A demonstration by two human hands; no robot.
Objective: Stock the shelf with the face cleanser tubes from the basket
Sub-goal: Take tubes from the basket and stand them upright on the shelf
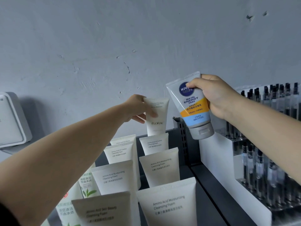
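A white boxy device (pixel 11 118) is sitting against the grey wall (pixel 114 38) at far left, well apart from the person's left hand (pixel 136 108). Below the outstretched left forearm, green-printed tubes (pixel 86 183) are standing at the shelf's left edge. The left hand is reaching to the back of the dark shelf (pixel 205 185) and gripping a white tube marked FLORAL (pixel 157 118); its thumb is lying across the tube's front while the fingers (pixel 138 119) are curling round behind it, pinching the tube upright, cap end down. Just below those fingers, two rows of white cleansing foam tubes (pixel 160 167) are standing one behind another, running toward the camera; the FLORAL tube is sitting behind the rearmost one in the right row, though whether it is touching the shelf cannot be told. To the right, the right hand (pixel 215 97) is holding a Nivea Men tube (pixel 193 105) in the air, tilted, its grey cap pointing down. The thumb is pressing on the blue logo and the fingers are wrapping behind the tube's upper end, mostly hidden. Beneath that tube, a white divider (pixel 216 160) is standing beside the shelf. At far right, past the right wrist, a clear rack of dark-capped vials (pixel 267 144) is filling the neighbouring display.
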